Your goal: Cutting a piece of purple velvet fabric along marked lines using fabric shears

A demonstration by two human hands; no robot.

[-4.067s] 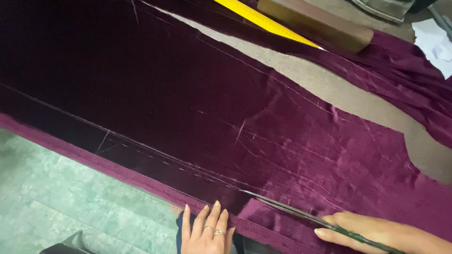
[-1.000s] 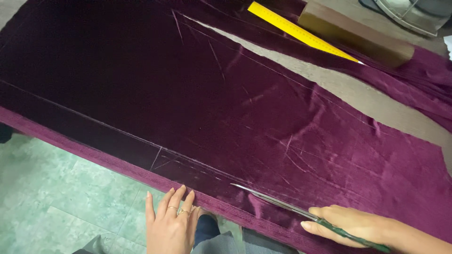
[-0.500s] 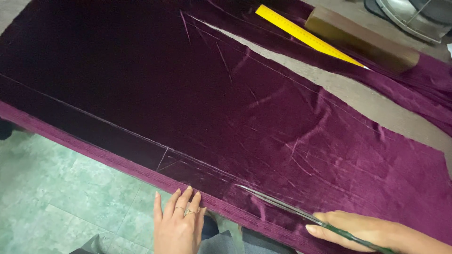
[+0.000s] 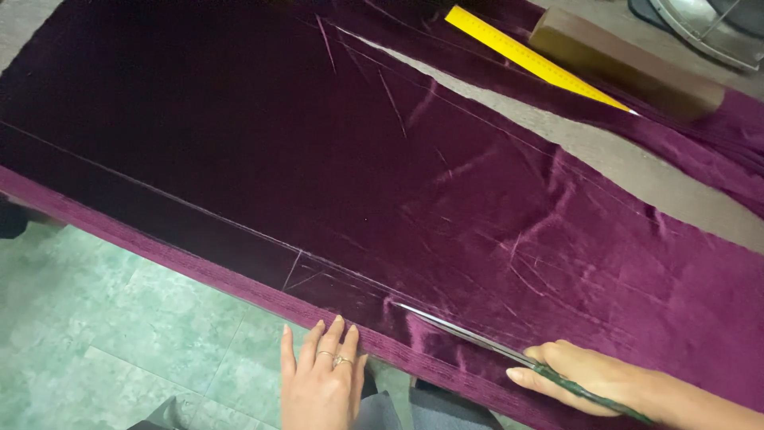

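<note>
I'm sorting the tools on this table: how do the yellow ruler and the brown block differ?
The yellow ruler is thin, flat and bright; the brown block is thick, boxy and dull. The ruler lies nearer the purple fabric's cut edge, the block behind it. Both are long and lie parallel, slanting alike.

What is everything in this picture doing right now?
Purple cloth: spread flat, chalk lines on it, partly cut.
Scissors: blades in the cloth along a chalk line.
Right hand: gripping the scissors.
Left hand: flat at the cloth's near edge.
Yellow ruler: lying flat.
Brown block: lying beside the ruler.
</note>
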